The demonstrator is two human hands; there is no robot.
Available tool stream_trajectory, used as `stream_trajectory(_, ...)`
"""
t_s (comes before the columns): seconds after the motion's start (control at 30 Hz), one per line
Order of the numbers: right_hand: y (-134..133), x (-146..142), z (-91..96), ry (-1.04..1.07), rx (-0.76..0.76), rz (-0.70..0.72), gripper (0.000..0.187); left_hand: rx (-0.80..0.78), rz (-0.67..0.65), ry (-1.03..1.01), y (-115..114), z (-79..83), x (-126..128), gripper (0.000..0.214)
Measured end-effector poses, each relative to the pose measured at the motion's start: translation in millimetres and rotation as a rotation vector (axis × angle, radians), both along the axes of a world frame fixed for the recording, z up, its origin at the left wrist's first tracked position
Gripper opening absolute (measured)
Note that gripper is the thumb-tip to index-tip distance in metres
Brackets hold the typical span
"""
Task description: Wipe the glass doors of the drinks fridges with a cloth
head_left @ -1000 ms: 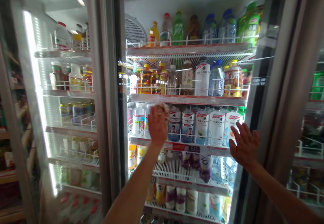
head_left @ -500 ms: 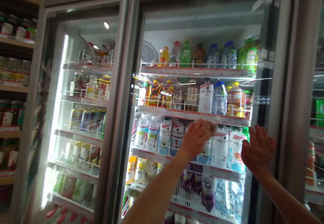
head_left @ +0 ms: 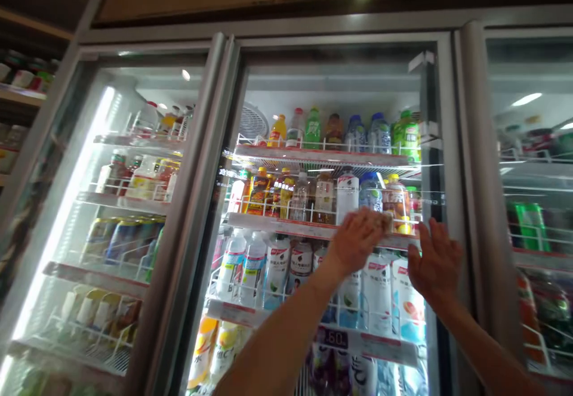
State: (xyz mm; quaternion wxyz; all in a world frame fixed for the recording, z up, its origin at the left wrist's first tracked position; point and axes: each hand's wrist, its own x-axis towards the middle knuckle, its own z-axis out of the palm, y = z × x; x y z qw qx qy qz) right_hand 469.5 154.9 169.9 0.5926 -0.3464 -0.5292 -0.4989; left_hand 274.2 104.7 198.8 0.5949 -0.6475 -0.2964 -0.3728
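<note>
My left hand (head_left: 357, 240) is raised against the middle glass door (head_left: 331, 56) of a drinks fridge, in front of the second shelf's front rail. Its fingers are closed on a small brownish cloth (head_left: 385, 223), which is blurred and partly hidden by the hand. My right hand (head_left: 435, 260) rests with fingers spread near the right edge of the same door and holds nothing. Behind the glass, white-labelled bottles (head_left: 376, 291) stand just below and between the hands. A blue-capped bottle (head_left: 370, 190) shows above my left fingers.
Upright metal frames (head_left: 475, 145) separate this door from a right-hand glass door (head_left: 528, 205) and a left-hand one (head_left: 147, 74). A small display (head_left: 332, 337) reading 60 sits below my left hand. Open shelving (head_left: 22, 95) with jars stands at the far left.
The view has tilted up, showing more of the fridge top. Against the shelves, both hands now appear higher; my left hand with the cloth has reached the second shelf's rail.
</note>
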Motion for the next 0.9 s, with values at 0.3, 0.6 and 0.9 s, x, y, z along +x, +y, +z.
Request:
stream_trajectory(0.3, -5.8, -10.7, 20.0, -0.122, -0.023, 0.042, 0.053, 0.223, 0.048, -0.705, -32.6, 69.2, -113.4, 0.038)
stream_trajectory(0.6, -8.8, -41.8, 66.5, -0.102, 0.054, 0.147, 0.048, 0.137, 0.047, -0.148, -14.2, 61.7, -47.3, 0.034)
stream_trajectory(0.9, -10.2, -38.0, 61.0, -0.273, 0.059, 0.208, 0.049, 0.294, 0.039, -0.857, -40.9, 67.1, -140.7, 0.038)
